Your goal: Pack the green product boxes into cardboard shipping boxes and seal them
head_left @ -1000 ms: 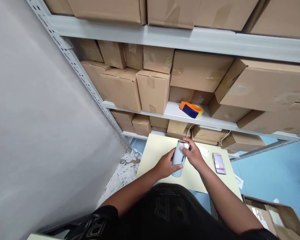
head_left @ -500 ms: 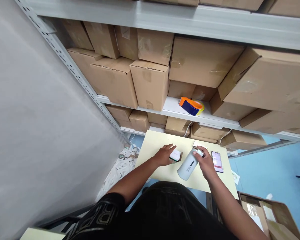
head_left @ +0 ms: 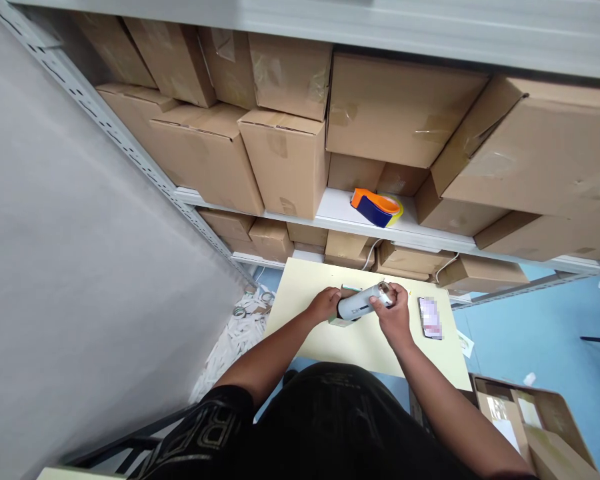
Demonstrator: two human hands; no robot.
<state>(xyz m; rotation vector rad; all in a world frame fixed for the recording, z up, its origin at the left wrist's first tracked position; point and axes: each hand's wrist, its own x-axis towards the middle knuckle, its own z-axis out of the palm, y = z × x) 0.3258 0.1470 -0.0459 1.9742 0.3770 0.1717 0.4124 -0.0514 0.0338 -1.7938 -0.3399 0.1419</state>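
A pale grey bottle point(head_left: 356, 304) with dark lettering lies slanted above the table. My right hand point(head_left: 395, 313) is closed round its top end, thumb along the near side. The bottle's base points left, into the open end of a small box point(head_left: 341, 323) with pale green edges. My left hand point(head_left: 324, 305) grips that box at its left side, its fingers partly hidden. How deep the bottle sits in the box I cannot tell.
A phone point(head_left: 431, 318) lies on the cream table point(head_left: 375, 347) to the right. Behind stands a shelf rack with cardboard boxes point(head_left: 285, 163) and an orange and blue tape dispenser point(head_left: 376, 208). An open carton point(head_left: 545, 413) is at lower right, a wall at left.
My right hand has brought the bottle left and tipped it flatter, its base now at the box mouth. My left hand has closed on the box. The view has shifted slightly.
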